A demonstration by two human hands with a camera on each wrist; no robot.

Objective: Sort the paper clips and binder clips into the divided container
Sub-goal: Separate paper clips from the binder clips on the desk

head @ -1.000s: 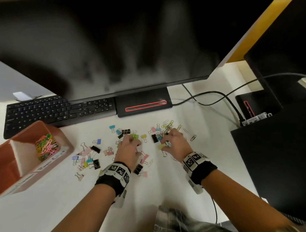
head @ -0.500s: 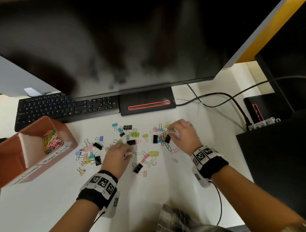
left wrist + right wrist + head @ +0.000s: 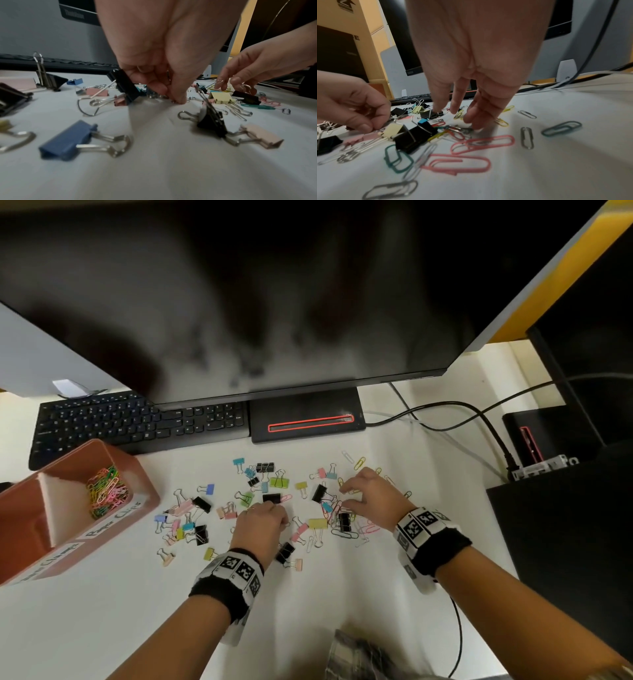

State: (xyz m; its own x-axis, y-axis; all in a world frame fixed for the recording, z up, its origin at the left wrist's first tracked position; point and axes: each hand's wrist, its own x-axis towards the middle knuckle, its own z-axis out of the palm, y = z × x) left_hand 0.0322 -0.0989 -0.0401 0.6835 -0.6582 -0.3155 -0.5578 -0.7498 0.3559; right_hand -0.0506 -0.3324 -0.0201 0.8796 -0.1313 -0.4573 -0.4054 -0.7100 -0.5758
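While the paper clips (image 3: 481, 143) lie flat and thin on the white surface (image 3: 308, 604), just under and beside the right hand (image 3: 368, 496), its fingers (image 3: 481, 119) are held slightly apart, tips down, clamped on nothing. The left hand (image 3: 262, 525) is curled, fingertips pinched together at the surface; what is pinched cannot be told. Binder clips (image 3: 80, 139) are scattered around both. Light, slippery wire is best slid and nipped at a loop; binder clips are stiffer, easily taken by their handles. The divided container (image 3: 144, 494) stands well apart from the left fingers.
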